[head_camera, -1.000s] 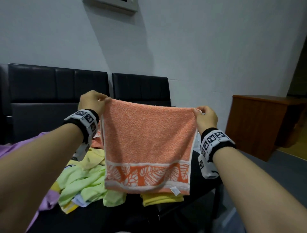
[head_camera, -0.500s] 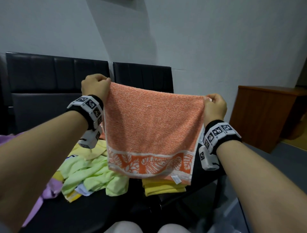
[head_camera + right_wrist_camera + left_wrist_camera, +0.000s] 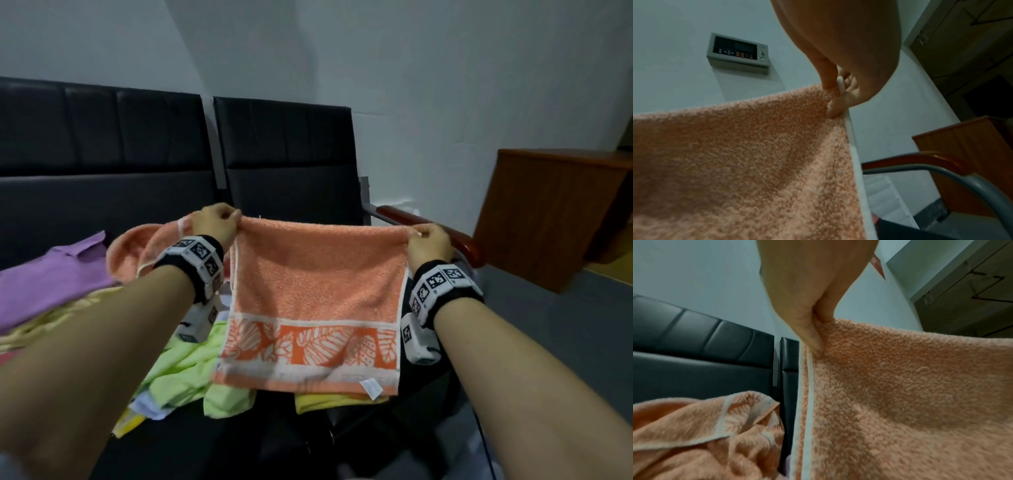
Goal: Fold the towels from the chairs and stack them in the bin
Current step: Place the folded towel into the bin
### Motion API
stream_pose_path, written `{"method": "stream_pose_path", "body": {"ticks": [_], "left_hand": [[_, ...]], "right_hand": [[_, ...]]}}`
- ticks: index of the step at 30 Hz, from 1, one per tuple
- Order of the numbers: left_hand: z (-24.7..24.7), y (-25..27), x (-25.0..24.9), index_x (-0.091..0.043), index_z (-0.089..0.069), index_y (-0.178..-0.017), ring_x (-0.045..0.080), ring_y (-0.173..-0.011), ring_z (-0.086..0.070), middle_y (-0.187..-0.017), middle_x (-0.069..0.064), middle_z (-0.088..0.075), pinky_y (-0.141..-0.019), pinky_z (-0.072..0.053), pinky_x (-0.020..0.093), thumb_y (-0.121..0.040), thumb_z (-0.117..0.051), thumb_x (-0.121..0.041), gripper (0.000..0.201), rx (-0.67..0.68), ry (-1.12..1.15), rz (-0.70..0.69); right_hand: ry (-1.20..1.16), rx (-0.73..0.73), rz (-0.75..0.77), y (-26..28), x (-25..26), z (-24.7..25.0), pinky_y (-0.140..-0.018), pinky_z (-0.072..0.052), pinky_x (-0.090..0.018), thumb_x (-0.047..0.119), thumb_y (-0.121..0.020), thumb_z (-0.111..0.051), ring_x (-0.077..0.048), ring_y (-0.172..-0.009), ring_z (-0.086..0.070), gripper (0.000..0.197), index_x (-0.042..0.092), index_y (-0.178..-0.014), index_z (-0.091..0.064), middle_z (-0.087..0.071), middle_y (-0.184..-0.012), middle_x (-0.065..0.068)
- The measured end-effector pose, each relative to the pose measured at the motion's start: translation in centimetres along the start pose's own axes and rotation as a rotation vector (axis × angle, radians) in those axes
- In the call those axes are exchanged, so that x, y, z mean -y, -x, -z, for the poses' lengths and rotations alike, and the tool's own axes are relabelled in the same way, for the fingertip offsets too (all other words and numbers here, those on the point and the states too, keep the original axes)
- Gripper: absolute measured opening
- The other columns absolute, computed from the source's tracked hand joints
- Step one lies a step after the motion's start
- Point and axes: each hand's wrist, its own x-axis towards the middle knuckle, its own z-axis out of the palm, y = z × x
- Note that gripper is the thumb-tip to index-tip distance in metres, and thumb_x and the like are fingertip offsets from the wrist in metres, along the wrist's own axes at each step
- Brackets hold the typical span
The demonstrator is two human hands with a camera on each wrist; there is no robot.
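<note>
An orange towel (image 3: 315,291) with a white leaf-patterned border hangs folded in half over the black chair seats. My left hand (image 3: 215,222) pinches its top left corner, and the left wrist view shows thumb and fingers (image 3: 813,340) clamped on the towel (image 3: 900,394). My right hand (image 3: 426,241) pinches the top right corner; the right wrist view shows the towel (image 3: 746,162) taut below my fingers (image 3: 838,104). A second orange towel (image 3: 137,246) lies crumpled behind my left wrist. No bin is in view.
Black chairs (image 3: 284,154) stand against the wall. On the seats lie a purple cloth (image 3: 51,284), light green cloths (image 3: 185,373) and a yellow cloth (image 3: 325,401). A wood-topped armrest (image 3: 435,229) and a wooden cabinet (image 3: 548,219) are on the right.
Both hands have lowered the folded orange towel from chest height toward the chair seats; its lower edge now hangs just above the piled cloths. The grips are unchanged.
</note>
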Motion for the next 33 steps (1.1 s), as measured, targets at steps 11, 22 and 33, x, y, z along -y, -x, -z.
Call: {"method": "stream_pose_path", "body": {"ticks": [11,22,33], "left_hand": [[-0.3,1.7,3.6,0.01,-0.062,-0.074,0.032,-0.057,-0.066,-0.062,0.023,-0.063,-0.061,-0.06,0.037,-0.066,-0.06,0.001,0.012,0.373,-0.076,0.355],[0.2,5.0,2.7,-0.004,-0.061,-0.058,0.003,-0.024,-0.042,-0.041,-0.001,-0.06,-0.043,-0.028,0.02,-0.085,-0.052,-0.006,0.029,0.598,-0.308,0.32],[-4.6,8.3,3.4,-0.003,-0.061,-0.069,0.011,-0.043,-0.058,-0.073,0.007,-0.063,-0.042,-0.042,0.014,-0.091,-0.049,-0.007,0.026,0.774,-0.253,0.382]], "right_hand": [[0.122,0.183,-0.299,-0.6,-6.4,-1.5,-0.083,-0.056,-0.043,0.027,-0.066,-0.052,-0.037,-0.084,-0.068,0.037,0.004,-0.092,-0.066,-0.069,-0.092,-0.015],[0.426,0.46,-0.423,3.4,-10.4,0.3,-0.081,-0.052,-0.036,0.021,-0.078,-0.055,-0.031,-0.073,-0.062,0.029,0.0,-0.089,-0.071,-0.07,-0.085,-0.017],[0.43,0.574,-0.608,5.0,-13.2,0.2,-0.102,-0.045,-0.044,0.023,-0.093,-0.058,-0.036,-0.117,-0.055,0.05,-0.001,-0.134,-0.046,-0.054,-0.129,-0.024]]}}
